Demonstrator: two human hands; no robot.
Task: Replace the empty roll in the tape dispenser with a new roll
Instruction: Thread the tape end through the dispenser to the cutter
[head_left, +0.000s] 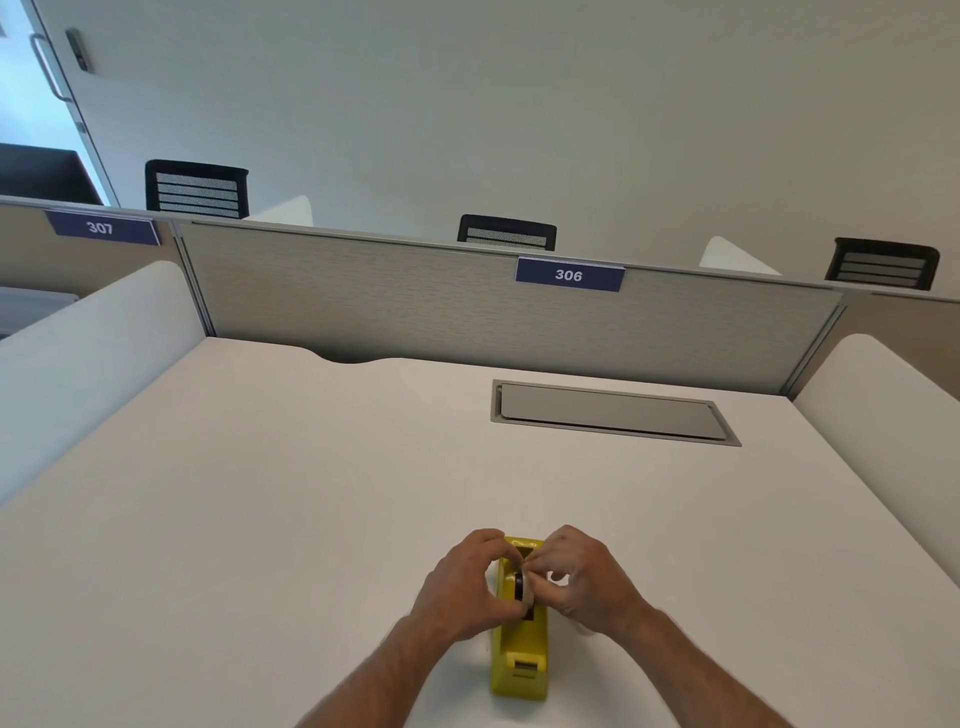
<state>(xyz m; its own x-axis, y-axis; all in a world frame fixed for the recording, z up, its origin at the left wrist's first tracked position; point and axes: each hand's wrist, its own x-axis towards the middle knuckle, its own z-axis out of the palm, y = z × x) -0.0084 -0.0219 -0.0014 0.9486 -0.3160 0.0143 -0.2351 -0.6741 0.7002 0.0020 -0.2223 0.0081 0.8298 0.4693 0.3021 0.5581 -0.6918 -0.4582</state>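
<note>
Both hands meet over the dispenser (521, 644) near the front edge of the desk (260, 493). The left hand (467, 582) comes in from the left, its fingers curled and its thumb and forefinger pinched on the roll (523, 587) that sits upright in the dispenser's well. The right hand (587, 577) comes in from the right, fingers bent inward, fingertips closed on the same roll from the other side. Neither hand is spread; both are cupped tight, knuckles up, and the fingertips of the two nearly touch above the roll.

The roll shows a dark core and a pale outer band; how much tape is on it is too small to tell, and whether it is seated on its axle or lifted a little cannot be told either.

The dispenser is yellow and lies lengthwise, one end pointing at the front edge and the other toward the far edge. Its middle is hidden between the hands; the near end, with a small rectangular recess, sticks out below the wrists.

Toward the far right of the desk a grey hatch (608, 413) is set flush in the top, well apart from the hands. A partition (363, 301) stands along the far edge with a blue label (569, 274) reading 306
</note>
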